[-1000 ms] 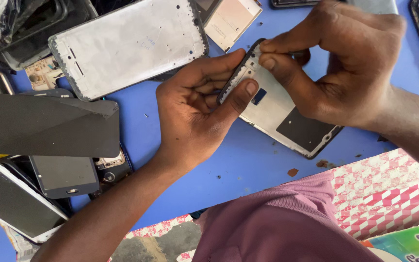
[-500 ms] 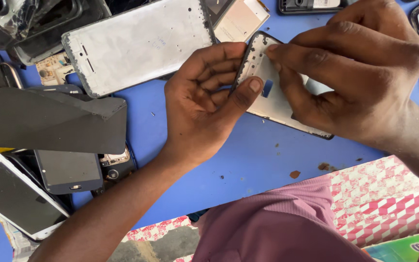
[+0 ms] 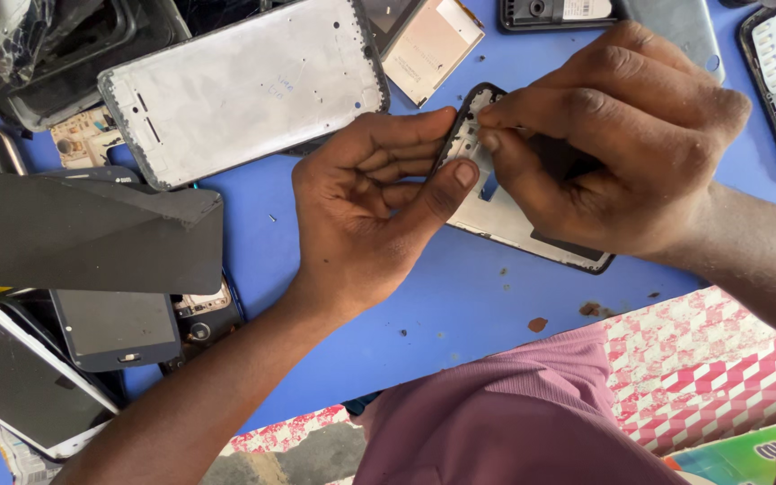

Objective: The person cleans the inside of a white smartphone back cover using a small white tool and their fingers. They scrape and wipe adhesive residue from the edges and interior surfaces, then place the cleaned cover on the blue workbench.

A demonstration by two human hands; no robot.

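Between both hands, just above centre, a black-rimmed phone frame (image 3: 505, 211) lies tilted on the blue counter (image 3: 460, 305), long axis running 11 to 5 o'clock. Left hand (image 3: 374, 207) grips its upper edge from 9 o'clock; right hand (image 3: 612, 144) pinches something there from 3 o'clock. Bare counter opens toward 6; a silver frame (image 3: 244, 85) crowds 10 o'clock.
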